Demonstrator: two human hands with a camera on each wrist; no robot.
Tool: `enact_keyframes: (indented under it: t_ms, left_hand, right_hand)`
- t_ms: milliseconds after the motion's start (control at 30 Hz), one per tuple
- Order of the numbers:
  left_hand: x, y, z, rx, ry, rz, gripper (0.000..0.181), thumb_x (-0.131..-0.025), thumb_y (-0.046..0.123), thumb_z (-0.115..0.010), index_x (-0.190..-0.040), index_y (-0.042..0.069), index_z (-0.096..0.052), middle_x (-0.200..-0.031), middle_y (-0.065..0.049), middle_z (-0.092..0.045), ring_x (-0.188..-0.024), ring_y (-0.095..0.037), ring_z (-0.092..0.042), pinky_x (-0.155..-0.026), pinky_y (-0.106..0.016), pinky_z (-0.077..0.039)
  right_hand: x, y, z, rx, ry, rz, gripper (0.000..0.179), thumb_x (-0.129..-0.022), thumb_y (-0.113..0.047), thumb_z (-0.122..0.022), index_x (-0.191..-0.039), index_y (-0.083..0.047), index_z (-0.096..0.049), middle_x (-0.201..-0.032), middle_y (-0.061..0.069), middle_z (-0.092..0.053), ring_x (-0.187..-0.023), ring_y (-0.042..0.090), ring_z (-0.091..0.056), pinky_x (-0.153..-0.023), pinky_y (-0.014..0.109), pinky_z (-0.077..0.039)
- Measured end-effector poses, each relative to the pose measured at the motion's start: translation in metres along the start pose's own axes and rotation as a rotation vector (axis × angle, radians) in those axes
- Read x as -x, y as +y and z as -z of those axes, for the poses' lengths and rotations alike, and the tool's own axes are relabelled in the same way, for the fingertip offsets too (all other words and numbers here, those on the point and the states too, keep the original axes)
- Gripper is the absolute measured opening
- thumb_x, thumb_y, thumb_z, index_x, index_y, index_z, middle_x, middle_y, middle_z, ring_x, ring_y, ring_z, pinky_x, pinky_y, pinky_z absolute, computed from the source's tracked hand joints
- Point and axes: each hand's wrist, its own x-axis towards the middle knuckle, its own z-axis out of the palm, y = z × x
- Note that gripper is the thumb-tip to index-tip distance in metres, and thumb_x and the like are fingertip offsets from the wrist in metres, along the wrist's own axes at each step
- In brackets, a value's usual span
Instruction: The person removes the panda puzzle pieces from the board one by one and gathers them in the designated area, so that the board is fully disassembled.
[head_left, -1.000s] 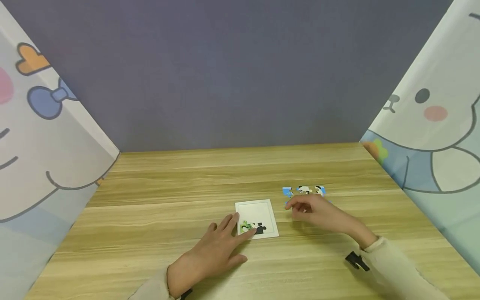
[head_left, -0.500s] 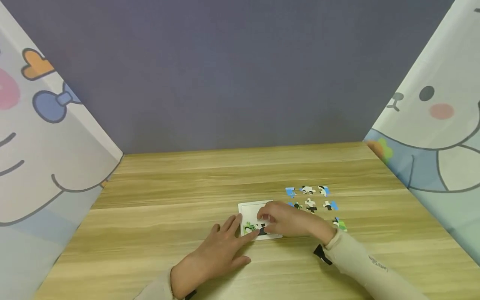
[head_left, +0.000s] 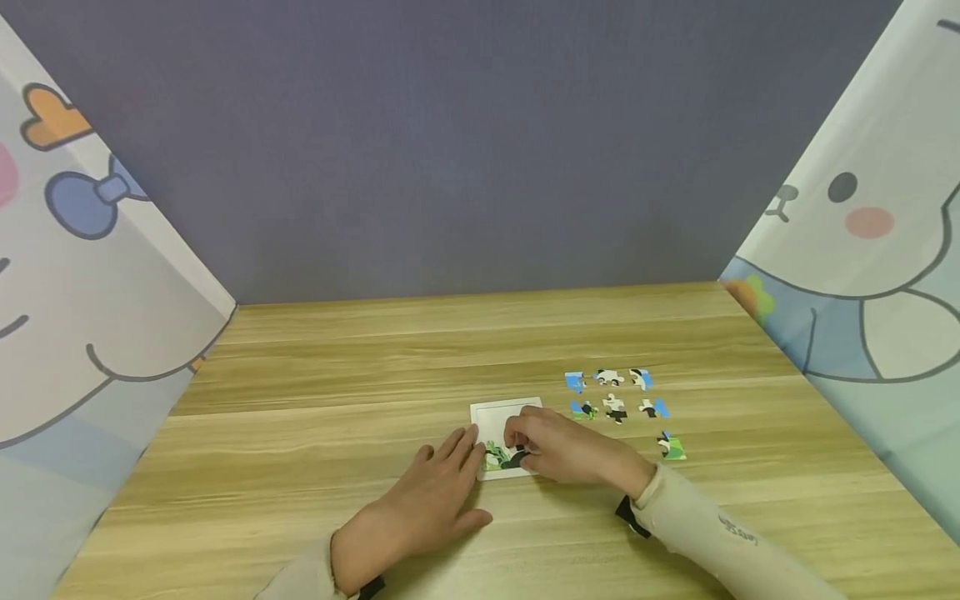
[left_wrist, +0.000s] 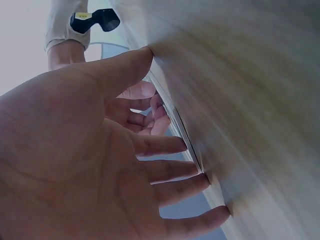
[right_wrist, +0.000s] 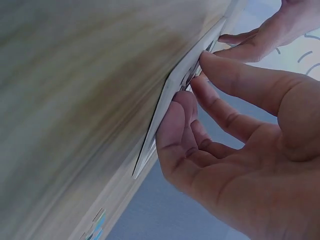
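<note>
A white puzzle tray lies on the wooden table, with green and black pieces fitted along its near edge. My left hand lies flat on the table, its straight fingertips touching the tray's left edge. My right hand rests over the tray's near right part, thumb and fingers curled onto a dark puzzle piece there. In the right wrist view the right hand's fingertips meet at the tray. The left wrist view shows my left hand spread against the tray edge.
Several loose blue, black and white puzzle pieces lie in rows right of the tray, and one green piece sits nearer. Cartoon-printed panels stand along both sides of the table, with a grey wall at the back.
My right hand left the loose pieces, swung left to the tray and settled on its near part. The left hand stayed at the tray's left edge.
</note>
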Motion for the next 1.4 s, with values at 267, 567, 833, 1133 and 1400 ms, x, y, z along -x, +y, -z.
enact_keyframes:
  t_ms: [267,567,833,1133,1400]
  left_hand:
    - [0.0,-0.001,-0.001,0.013,0.004,-0.002,0.08,-0.095,0.056,-0.058,-0.155,0.007,-0.034,-0.161,-0.02,-0.024,-0.146,-0.036,-0.03,-0.103,-0.059,-0.04]
    - [0.0,0.0,-0.002,-0.021,0.017,-0.014,0.079,-0.095,0.057,-0.057,-0.154,0.008,-0.037,-0.161,-0.021,-0.026,-0.145,-0.036,-0.032,-0.101,-0.058,-0.043]
    - [-0.001,0.0,-0.002,-0.029,0.022,-0.015,0.078,-0.096,0.057,-0.056,-0.154,0.008,-0.036,-0.161,-0.021,-0.025,-0.145,-0.036,-0.032,-0.101,-0.057,-0.043]
    - [-0.002,0.001,-0.002,-0.036,0.021,-0.003,0.078,-0.095,0.057,-0.056,-0.154,0.009,-0.037,-0.16,-0.02,-0.027,-0.145,-0.035,-0.032,-0.101,-0.056,-0.043]
    - [-0.001,0.001,-0.002,-0.035,0.034,-0.001,0.078,-0.095,0.057,-0.057,-0.153,0.009,-0.038,-0.16,-0.02,-0.028,-0.145,-0.035,-0.033,-0.101,-0.056,-0.043]
  right_hand:
    - [-0.001,0.001,-0.001,-0.003,0.003,-0.009,0.02,-0.088,-0.006,-0.072,-0.103,-0.015,-0.063,-0.089,-0.002,-0.053,-0.078,0.011,-0.046,-0.068,0.026,-0.043]
    - [0.0,0.0,-0.002,0.0,0.031,0.007,0.022,-0.086,-0.003,-0.073,-0.1,-0.015,-0.062,-0.086,-0.001,-0.052,-0.075,0.01,-0.046,-0.065,0.025,-0.042]
    - [0.001,0.0,0.001,0.02,0.051,0.053,0.026,-0.086,0.001,-0.071,-0.097,-0.019,-0.059,-0.087,-0.005,-0.059,-0.076,0.008,-0.051,-0.068,0.027,-0.046]
    - [0.003,-0.001,0.006,-0.072,0.046,0.111,0.021,-0.091,0.002,-0.065,-0.093,-0.017,-0.056,-0.075,-0.008,-0.058,-0.065,0.002,-0.048,-0.061,0.022,-0.044]
    - [0.021,0.005,0.016,-0.127,0.132,0.117,0.019,-0.092,0.002,-0.065,-0.095,-0.015,-0.057,-0.078,-0.007,-0.058,-0.068,0.004,-0.052,-0.061,0.023,-0.048]
